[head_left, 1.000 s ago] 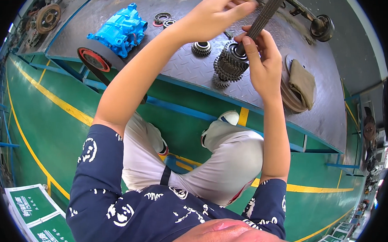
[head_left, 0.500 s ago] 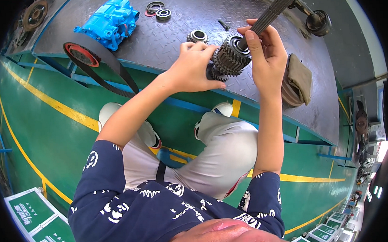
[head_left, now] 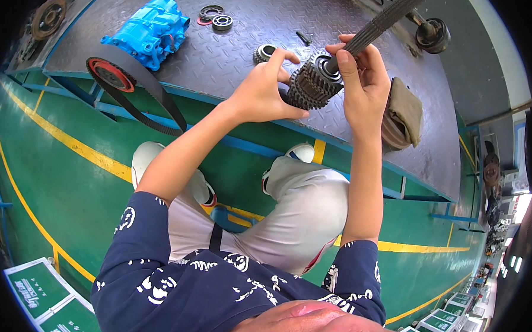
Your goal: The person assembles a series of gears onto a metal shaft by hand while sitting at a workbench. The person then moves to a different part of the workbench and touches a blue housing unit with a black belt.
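- Both hands on one part: right hand [head_left: 360, 82] pinches the splined shaft [head_left: 390, 15] just above the gear cluster [head_left: 311, 84], thumb and fingers closed round it.
- Left hand [head_left: 263, 95] cups the cluster from the side, fingertips on the teeth, thumb below. Grip is narrow, wrapped on the gears.
- I see the assembly held in the air over the near edge of the steel bench [head_left: 237, 54], shaft tilted up and away to the right.
- Handling, my read: solid steel, heavy for its size, fully stiff. Likely oily, so slip is the risk. Teeth and splines give purchase but have sharp edges.
- Best hold, I judge: one hand under the cluster to carry the weight, the other on the splines to steer. Bare shaft end alone would lever hard.
- Around it: loose gear [head_left: 265, 52] on the plate just behind the left hand, blue housing [head_left: 147, 29] and belt [head_left: 138, 91] well to the left, bearings [head_left: 215, 17] at the far side, folded rag [head_left: 403, 112] just right of the right hand.
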`<state>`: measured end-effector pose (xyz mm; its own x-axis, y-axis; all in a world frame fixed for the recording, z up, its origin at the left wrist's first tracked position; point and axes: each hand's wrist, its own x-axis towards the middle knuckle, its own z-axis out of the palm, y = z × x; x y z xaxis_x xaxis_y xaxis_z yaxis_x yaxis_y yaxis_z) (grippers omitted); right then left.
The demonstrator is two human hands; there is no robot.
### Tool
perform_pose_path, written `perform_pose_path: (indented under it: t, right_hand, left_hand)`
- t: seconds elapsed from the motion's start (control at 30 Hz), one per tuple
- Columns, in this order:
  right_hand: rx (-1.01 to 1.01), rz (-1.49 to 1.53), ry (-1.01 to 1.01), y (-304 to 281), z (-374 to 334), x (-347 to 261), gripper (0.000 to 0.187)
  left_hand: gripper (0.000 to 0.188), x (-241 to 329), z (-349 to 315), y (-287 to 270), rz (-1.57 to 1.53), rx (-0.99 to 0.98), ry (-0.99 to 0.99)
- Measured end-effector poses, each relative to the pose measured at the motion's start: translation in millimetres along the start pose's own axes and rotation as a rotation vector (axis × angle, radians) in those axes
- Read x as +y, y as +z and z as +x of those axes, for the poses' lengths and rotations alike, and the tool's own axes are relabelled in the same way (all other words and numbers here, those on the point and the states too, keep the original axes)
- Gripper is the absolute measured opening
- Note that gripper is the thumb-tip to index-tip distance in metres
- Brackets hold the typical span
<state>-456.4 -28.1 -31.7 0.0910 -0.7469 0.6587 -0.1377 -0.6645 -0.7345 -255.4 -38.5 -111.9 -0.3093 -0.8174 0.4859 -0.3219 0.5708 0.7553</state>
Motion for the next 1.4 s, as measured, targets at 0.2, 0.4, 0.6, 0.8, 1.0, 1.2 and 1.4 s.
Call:
perform_pose_path:
  t: [0.2,0.4,0.6,0.8,1.0,1.2,1.4]
  right_hand:
    - [-0.013,0.011,0.016,3,4,2,0.027]
    - [0.025,-0.048,0.085,-10,-7,3,0.030]
    - [-0.001,-0.083,0.055,-6,-6,6,0.032]
    - [-0.004,-0.084,0.062,-4,-4,7,0.033]
    - [0.016,-0.080,0.045,-6,-4,11,0.034]
    - [0.044,-0.069,0.080,-3,-5,5,0.030]
    - [0.015,0.008,0.027,2,-1,3,0.030]
  left_hand:
    - [0.095,4,6,-7,-0.027,-0.015,-0.045]
    - [0.060,7,12,-3,0.010,0.129,0.242]
    - [0.097,9,6,-5,-0.100,0.067,0.145]
    - [0.098,1,-3,-5,-0.128,-0.019,0.050]
    - [0.098,2,-3,-3,-0.131,-0.032,0.021]
    - [0.096,-9,-4,1,-0.049,-0.009,0.087]
    - [0.100,0,-9,2,0.183,-0.061,0.028]
